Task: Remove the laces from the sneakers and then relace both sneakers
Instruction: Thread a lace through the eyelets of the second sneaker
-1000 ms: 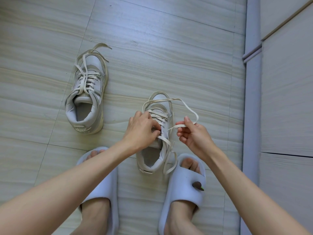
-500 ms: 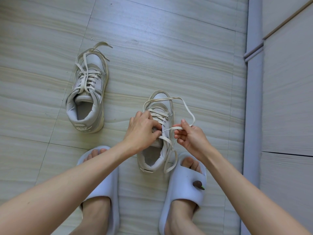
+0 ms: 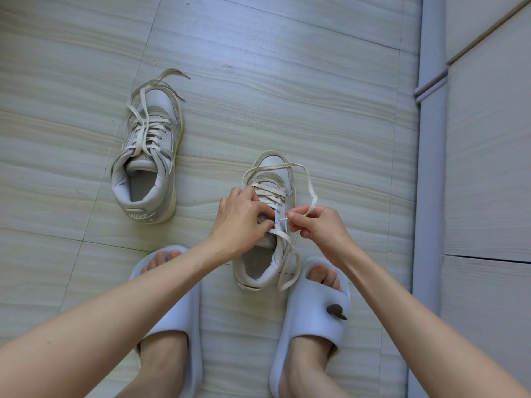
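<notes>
Two grey-white sneakers stand on the floor. The left sneaker point(image 3: 148, 156) is apart from my hands, laced, with loose lace ends lying over its toe. The right sneaker point(image 3: 268, 225) stands between my feet. My left hand point(image 3: 241, 219) grips its upper by the eyelets on the left side. My right hand point(image 3: 319, 228) pinches the cream lace point(image 3: 311, 193) close to the shoe's right eyelets; the lace loops from my fingers forward round the toe. Another lace end point(image 3: 287, 268) hangs down the shoe's right side.
My feet wear pale slides, the left slide point(image 3: 175, 311) and the right slide point(image 3: 313, 314), just behind the right sneaker. A grey wall trim point(image 3: 428, 168) and cabinet panels point(image 3: 488, 168) run along the right. Pale striped floor tiles point(image 3: 287, 81) stretch ahead.
My right hand has moved left with the lace, closer to the shoe's eyelets, and the loop has shortened. My left hand has stayed on the shoe.
</notes>
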`<state>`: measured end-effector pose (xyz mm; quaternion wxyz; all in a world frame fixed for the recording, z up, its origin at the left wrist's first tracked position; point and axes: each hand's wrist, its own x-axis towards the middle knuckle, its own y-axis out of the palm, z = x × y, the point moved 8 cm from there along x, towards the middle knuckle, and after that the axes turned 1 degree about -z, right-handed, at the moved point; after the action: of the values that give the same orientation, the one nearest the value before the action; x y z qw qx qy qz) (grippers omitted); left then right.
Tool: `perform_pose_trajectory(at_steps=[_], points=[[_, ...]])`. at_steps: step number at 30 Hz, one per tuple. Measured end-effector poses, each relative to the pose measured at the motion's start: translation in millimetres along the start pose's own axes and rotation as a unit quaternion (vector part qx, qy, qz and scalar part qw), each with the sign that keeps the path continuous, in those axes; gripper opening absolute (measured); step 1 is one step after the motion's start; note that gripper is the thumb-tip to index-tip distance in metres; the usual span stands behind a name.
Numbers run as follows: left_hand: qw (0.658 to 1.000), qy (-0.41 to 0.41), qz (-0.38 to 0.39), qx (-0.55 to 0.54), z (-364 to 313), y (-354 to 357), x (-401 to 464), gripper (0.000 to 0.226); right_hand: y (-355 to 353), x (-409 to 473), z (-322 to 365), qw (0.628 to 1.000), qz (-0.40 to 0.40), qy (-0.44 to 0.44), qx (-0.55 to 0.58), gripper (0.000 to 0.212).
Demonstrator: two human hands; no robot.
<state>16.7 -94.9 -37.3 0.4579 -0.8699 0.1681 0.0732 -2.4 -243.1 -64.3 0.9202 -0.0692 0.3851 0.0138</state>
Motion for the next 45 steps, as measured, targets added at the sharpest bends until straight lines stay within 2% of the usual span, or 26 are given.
perform_pose_trajectory(at_steps=[4, 8, 19, 26, 29, 32, 34, 36, 37, 40, 43, 45], points=[[1.000, 0.000, -0.004, 0.004, -0.3, -0.3, -1.5, 0.020, 1.9, 0.6, 5.0, 0.998, -0.007, -0.029, -0.046, 0.017], [1.000, -0.001, -0.017, 0.011, 0.4, -0.1, -3.8, 0.020, 4.1, 0.1, 9.3, 0.998, -0.002, -0.053, -0.046, 0.020], [0.999, 0.005, -0.042, 0.019, -1.3, 1.0, -4.6, 0.017, 5.0, -0.9, 6.2, 0.997, 0.001, -0.072, -0.035, 0.018], [0.999, 0.001, -0.046, 0.021, 0.0, 2.9, -4.9, 0.016, 15.8, -1.1, 10.3, 0.996, 0.030, -0.067, -0.042, 0.011], [0.999, -0.002, -0.046, -0.023, 5.2, 4.3, -6.8, 0.012, 14.2, -2.1, 1.9, 0.998, 0.048, -0.040, -0.019, 0.013], [0.990, -0.014, -0.041, -0.132, 13.7, -0.9, -8.8, 0.003, 5.9, -4.5, -8.8, 0.994, 0.061, -0.001, 0.085, 0.015], [0.979, -0.032, -0.040, -0.196, 20.5, -8.8, -9.3, 0.006, -5.3, -4.7, -12.3, 0.984, 0.058, 0.017, 0.169, 0.022], [0.952, -0.082, -0.037, -0.294, 33.6, -15.9, -10.3, 0.012, -16.8, -5.5, -14.0, 0.969, 0.056, 0.035, 0.236, 0.026], [0.927, -0.107, -0.034, -0.359, 39.3, -18.7, -11.7, 0.014, -22.3, -6.0, -14.1, 0.961, 0.055, 0.041, 0.270, 0.022], [0.826, -0.134, -0.029, -0.547, 46.5, -27.1, -16.1, 0.019, -40.3, -5.3, -10.7, 0.929, 0.047, 0.030, 0.365, 0.010], [0.717, -0.137, 0.007, -0.683, 42.6, -28.5, -20.5, 0.019, -55.6, -4.1, -10.0, 0.900, 0.021, 0.030, 0.435, 0.023], [0.690, -0.152, 0.012, -0.707, 40.5, -26.5, -22.9, 0.020, -57.3, -3.2, -12.9, 0.899, 0.003, 0.041, 0.437, 0.033]])
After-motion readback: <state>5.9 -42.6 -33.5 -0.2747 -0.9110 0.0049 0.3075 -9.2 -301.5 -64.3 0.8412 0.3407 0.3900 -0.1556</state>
